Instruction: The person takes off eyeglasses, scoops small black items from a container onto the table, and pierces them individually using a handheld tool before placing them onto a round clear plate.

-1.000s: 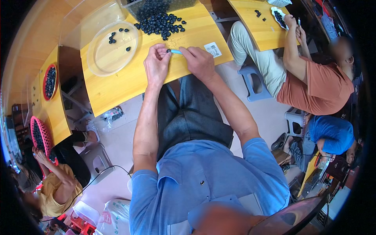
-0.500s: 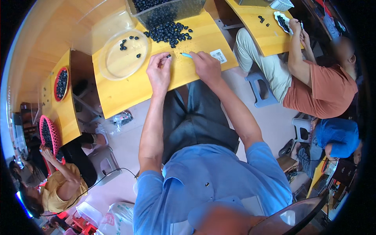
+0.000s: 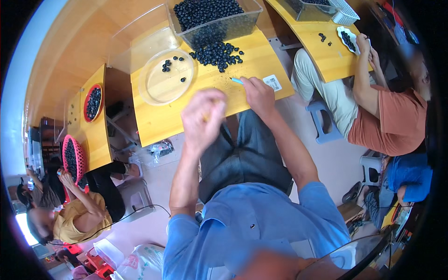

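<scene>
My left hand (image 3: 204,119) is raised off the table's near edge, smeared by motion; its fingers look curled, but whether anything is in them cannot be made out. My right hand (image 3: 258,95) rests over the yellow table (image 3: 158,122), closed on a slim pen-like tool with a light-blue handle (image 3: 237,80), its dark tip pointing left. Beyond it lies a heap of black, round, bead-like pieces (image 3: 218,55), spilling from in front of a clear bin (image 3: 255,19) full of them. A round, clear shallow tray (image 3: 145,88) on the left holds several such pieces.
A white printed label (image 3: 272,83) lies right of my right hand. To the right, a person (image 3: 396,116) works at another table with a white dish (image 3: 342,31). On the left, another person (image 3: 84,214) sits by a pink basket (image 3: 82,161) and a red-rimmed bowl (image 3: 101,100).
My left hand has lifted away from the tool and back toward me; the small dark piece at its fingertips no longer shows. My right hand keeps the tool. The whole view has shifted slightly.
</scene>
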A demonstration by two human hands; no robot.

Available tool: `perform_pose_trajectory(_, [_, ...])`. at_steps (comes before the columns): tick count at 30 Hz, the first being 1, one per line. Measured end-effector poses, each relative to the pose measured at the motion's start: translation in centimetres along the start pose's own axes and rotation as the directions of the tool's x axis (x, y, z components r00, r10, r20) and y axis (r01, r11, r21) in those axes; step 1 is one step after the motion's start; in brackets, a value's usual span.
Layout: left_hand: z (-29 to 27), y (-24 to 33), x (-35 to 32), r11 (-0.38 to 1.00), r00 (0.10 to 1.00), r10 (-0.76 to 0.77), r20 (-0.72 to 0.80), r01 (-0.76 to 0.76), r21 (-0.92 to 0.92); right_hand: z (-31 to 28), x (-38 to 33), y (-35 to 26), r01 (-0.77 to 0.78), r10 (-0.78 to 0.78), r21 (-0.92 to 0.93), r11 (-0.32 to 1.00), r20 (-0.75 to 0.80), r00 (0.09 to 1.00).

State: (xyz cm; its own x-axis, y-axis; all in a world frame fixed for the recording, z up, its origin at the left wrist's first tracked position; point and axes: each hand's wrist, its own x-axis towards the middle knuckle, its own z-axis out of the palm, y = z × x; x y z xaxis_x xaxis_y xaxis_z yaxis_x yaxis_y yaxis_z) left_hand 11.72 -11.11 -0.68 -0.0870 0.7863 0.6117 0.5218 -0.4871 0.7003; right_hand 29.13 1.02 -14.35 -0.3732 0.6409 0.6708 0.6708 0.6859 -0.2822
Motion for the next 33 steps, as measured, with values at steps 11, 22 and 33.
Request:
perform_pose_trajectory(11, [-1.5,17.4,0.1,0.459,0.942,0.023,0.334,0.287,-0.841,1.4,0.6,-0.5,0.005,-0.007,0.066,0.998,0.027,1.0])
perform_pose_trajectory(22, [-0.9,18.9,-3.3,0.396,0.926,0.082,0.368,0.309,-0.865,1.1,0.5,0.3,-0.021,0.021,-0.02,1.0,0.016,1.0])
perform_pose_trajectory(33, [-3.3,17.1,-11.1,0.57,0.965,-0.188,0.182,0.258,-0.78,1.3,-0.2,0.4,-0.017,0.017,0.009,1.0,-0.004,1.0])
